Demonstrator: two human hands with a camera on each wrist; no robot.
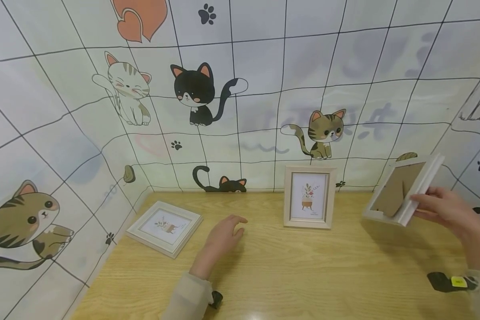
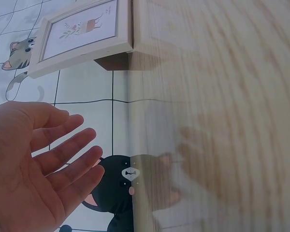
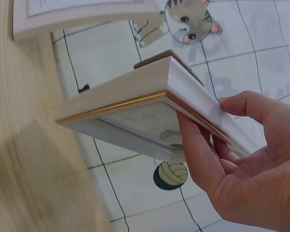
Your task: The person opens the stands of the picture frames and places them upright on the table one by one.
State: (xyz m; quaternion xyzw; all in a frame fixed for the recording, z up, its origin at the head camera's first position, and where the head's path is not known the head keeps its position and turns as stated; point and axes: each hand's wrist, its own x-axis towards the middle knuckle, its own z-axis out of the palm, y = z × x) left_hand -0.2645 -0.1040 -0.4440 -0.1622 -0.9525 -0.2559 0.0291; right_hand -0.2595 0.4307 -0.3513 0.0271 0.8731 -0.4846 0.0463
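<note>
On the right, my right hand (image 1: 450, 209) grips a white picture frame (image 1: 418, 178) by its side edge, thumb on one face and fingers on the other. Its brown backing and stand face me in the head view, and the frame is tilted above the table. The right wrist view shows a gold line along the held picture frame (image 3: 166, 92). My left hand (image 1: 224, 235) hovers over the table with loosely bent fingers and holds nothing. A second picture frame (image 1: 310, 224) stands upright between the hands, showing a potted plant print. Left of my left hand, a third picture frame (image 1: 186, 242) lies face up.
The wooden table (image 1: 288, 275) meets a wall covering (image 1: 256, 111) printed with cartoon cats and grid lines. Side walls with the same print close in at left and right. Black straps sit on both wrists.
</note>
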